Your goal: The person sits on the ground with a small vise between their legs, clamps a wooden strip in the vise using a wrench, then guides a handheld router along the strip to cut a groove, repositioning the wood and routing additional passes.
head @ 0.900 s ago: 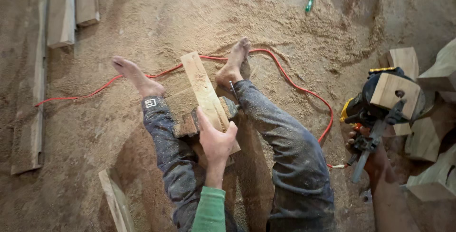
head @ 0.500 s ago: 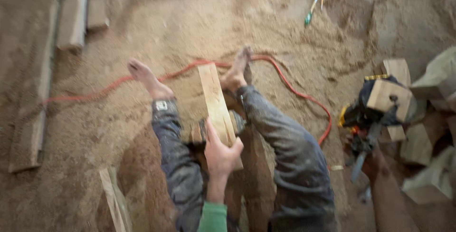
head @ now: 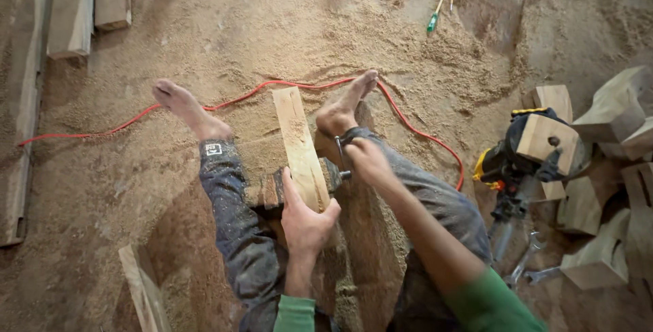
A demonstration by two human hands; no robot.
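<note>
While the left hand point(head: 306, 220) still grips the plank point(head: 299, 147), the right hand point(head: 366, 158) has newly closed on the metal handle point(head: 341, 157).

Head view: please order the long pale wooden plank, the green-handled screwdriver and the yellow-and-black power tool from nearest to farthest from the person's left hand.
1. Long pale wooden plank: gripped by the left hand, between the legs.
2. Yellow-and-black power tool: on the right side.
3. Green-handled screwdriver: at the top, on the sawdust.
</note>
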